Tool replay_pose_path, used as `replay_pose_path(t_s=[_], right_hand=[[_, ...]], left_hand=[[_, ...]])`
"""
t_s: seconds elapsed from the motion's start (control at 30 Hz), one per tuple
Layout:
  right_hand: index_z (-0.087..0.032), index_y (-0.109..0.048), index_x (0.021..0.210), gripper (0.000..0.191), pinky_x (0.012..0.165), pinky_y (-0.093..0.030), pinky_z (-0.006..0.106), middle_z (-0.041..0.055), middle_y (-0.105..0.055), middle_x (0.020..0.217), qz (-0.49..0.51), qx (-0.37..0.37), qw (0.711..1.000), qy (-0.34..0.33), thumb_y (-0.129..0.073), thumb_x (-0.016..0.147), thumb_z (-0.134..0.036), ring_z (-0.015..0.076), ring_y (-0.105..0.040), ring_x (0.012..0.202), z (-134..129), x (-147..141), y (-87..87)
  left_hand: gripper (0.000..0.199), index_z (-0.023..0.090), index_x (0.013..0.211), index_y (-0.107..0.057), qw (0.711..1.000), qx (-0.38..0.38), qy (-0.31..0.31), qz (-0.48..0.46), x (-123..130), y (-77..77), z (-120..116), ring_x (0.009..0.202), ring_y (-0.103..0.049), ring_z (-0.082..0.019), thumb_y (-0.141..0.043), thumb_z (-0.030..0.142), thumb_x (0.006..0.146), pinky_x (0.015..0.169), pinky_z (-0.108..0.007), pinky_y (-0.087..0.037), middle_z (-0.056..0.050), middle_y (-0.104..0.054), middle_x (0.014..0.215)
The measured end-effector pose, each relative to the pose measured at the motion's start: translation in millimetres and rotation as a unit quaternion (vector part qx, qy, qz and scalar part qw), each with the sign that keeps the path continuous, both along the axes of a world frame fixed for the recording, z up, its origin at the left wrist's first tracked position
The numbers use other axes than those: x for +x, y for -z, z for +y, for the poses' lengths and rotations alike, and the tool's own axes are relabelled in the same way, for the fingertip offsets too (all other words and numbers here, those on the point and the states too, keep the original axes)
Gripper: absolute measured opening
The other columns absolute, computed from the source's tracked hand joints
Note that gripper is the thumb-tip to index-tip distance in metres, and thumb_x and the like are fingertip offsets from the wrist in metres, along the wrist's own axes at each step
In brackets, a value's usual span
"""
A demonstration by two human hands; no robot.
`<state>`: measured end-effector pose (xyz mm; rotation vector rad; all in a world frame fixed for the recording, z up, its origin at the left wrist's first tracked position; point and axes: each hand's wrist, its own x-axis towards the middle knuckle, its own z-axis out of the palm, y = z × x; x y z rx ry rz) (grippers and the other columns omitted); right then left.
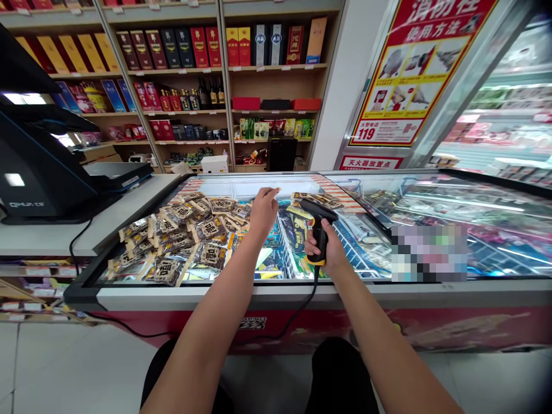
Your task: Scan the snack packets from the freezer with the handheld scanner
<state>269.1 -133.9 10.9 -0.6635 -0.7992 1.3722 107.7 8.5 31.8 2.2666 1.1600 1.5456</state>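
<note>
My left hand is over the freezer chest, right of a heap of brown and cream snack packets. Its fingers are bent and drawn together near the tips, and anything between them is too small to make out. A black and yellow handheld scanner is gripped in my right hand, its head tilted to the upper left. The scanner's cable hangs down over the freezer's front edge. Behind the scanner head lie more of the packets. White wire dividers and coloured bags show below the hands.
At the left, a black checkout machine stands on a white counter. Behind the freezer are shelves of boxes and bottles, and a red and yellow sign on the wall. A sliding glass lid covers the freezer's right part.
</note>
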Motion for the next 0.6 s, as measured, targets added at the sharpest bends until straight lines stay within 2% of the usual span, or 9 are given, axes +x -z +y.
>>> replay_pose_path(t_s=[0.07,0.1,0.17,0.23,0.3,0.43,0.5,0.6], right_hand=[[-0.022,-0.059,0.097,0.049,0.038,-0.036,0.019,-0.0077,-0.049,0.056,0.01,-0.004,1.0,0.012,-0.084,0.079,-0.06,0.0052,-0.033,0.037,1.0,2.7,0.5],[-0.023,-0.059,0.097,0.048,0.039,-0.037,0.019,-0.0077,-0.049,0.056,0.015,-0.005,1.0,0.017,-0.083,0.079,-0.06,0.0054,-0.034,0.037,1.3,3.8,0.6],[-0.023,-0.058,0.097,0.047,0.039,-0.039,0.019,-0.0076,-0.048,0.057,0.021,-0.007,1.0,0.02,-0.082,0.081,-0.06,0.0058,-0.035,0.038,1.4,5.8,0.5],[-0.023,-0.058,0.096,0.046,0.039,-0.04,0.018,-0.0076,-0.048,0.058,0.028,-0.011,0.999,0.014,-0.082,0.081,-0.059,0.0057,-0.034,0.039,0.9,7.2,-0.3],[-0.023,-0.058,0.096,0.045,0.039,-0.039,0.019,-0.0075,-0.047,0.058,0.032,-0.012,0.999,0.002,-0.083,0.081,-0.058,0.0053,-0.033,0.038,-0.2,8.0,-2.0],[-0.023,-0.06,0.096,0.042,0.038,-0.035,0.02,-0.0067,-0.046,0.058,0.019,-0.022,0.999,-0.041,-0.081,0.083,-0.057,0.005,-0.03,0.037,-3.6,6.0,-6.3],[-0.023,-0.062,0.097,0.04,0.037,-0.034,0.021,-0.0062,-0.045,0.058,0.01,-0.029,0.998,-0.056,-0.079,0.084,-0.056,0.0052,-0.03,0.037,-5.1,3.8,-8.3],[-0.023,-0.063,0.096,0.038,0.036,-0.033,0.023,-0.0061,-0.043,0.059,0.008,-0.023,0.999,-0.042,-0.078,0.085,-0.055,0.0059,-0.026,0.037,-5.4,6.0,-11.6]], left_hand=[[0.046,0.019,0.131,-0.073,0.993,0.009,-0.074,0.087,-12.1,-13.5,-7.9,0.131,-0.06,-0.027,-0.05,0.005,0.094,0.111,-0.039,-0.048,-0.015,-0.064,0.142],[0.046,0.019,0.129,-0.074,0.986,-0.007,-0.112,0.126,-18.7,-19.2,-10.6,0.133,-0.059,-0.029,-0.049,0.003,0.093,0.112,-0.041,-0.047,-0.016,-0.065,0.14],[0.042,0.017,0.122,-0.075,0.964,-0.072,-0.177,0.184,-32.2,-27.2,-13.5,0.129,-0.062,-0.032,-0.049,0.002,0.093,0.109,-0.042,-0.048,-0.018,-0.071,0.127],[0.036,0.015,0.114,-0.076,0.94,-0.15,-0.216,0.218,-44.1,-30.2,-14.1,0.117,-0.069,-0.034,-0.05,0.003,0.093,0.101,-0.043,-0.051,-0.021,-0.075,0.112],[0.028,0.014,0.11,-0.075,0.923,-0.205,-0.232,0.227,-52.3,-28.9,-14.3,0.109,-0.072,-0.035,-0.055,0.007,0.093,0.096,-0.043,-0.052,-0.023,-0.075,0.107],[0.022,0.015,0.108,-0.076,0.922,-0.233,-0.214,0.223,-54.9,-19.1,-14.1,0.112,-0.07,-0.037,-0.069,0.02,0.087,0.098,-0.044,-0.05,-0.023,-0.075,0.107],[0.022,0.013,0.105,-0.077,0.927,-0.214,-0.217,0.219,-51.7,-14.4,-14.2,0.116,-0.067,-0.038,-0.069,0.023,0.087,0.101,-0.046,-0.049,-0.024,-0.075,0.109],[0.022,0.014,0.103,-0.079,0.941,-0.134,-0.229,0.209,-41.8,-11.3,-19.4,0.129,-0.058,-0.039,-0.063,0.021,0.09,0.112,-0.052,-0.041,-0.023,-0.072,0.121]])
